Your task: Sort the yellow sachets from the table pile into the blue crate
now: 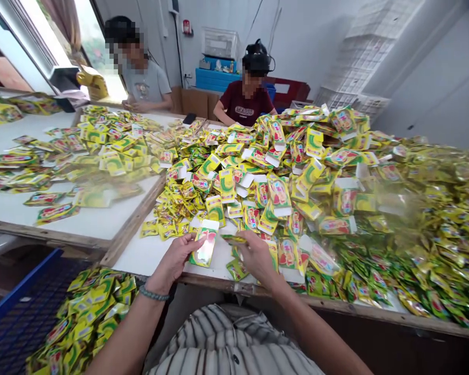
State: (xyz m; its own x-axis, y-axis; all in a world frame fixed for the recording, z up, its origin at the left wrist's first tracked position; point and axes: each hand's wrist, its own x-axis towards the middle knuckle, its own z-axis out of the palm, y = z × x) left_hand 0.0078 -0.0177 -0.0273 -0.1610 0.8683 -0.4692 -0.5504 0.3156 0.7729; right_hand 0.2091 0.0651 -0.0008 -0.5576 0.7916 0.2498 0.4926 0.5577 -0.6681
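Observation:
My left hand (179, 259) pinches a small yellow and green carton (206, 247) by its left side, thumb on the printed front. The carton stands tilted over the table's near edge, with a pale flap at its top. Just to the right, my right hand (258, 258) has its fingers closed on a small green and yellow packet (233, 239), held apart from the carton. Below that hand lies another green sachet (237, 269). Beyond both hands spreads a heap of open-flapped cartons (250, 213), with small yellow sachets (180, 203) to its left.
Many green and yellow sachets (414, 260) cover the table on the right. A wooden strip (136, 219) divides the white tabletop. A blue crate (19, 297) with filled packets stands at lower left. Two people (146, 86) sit across the table. A black phone (189, 119) lies near them.

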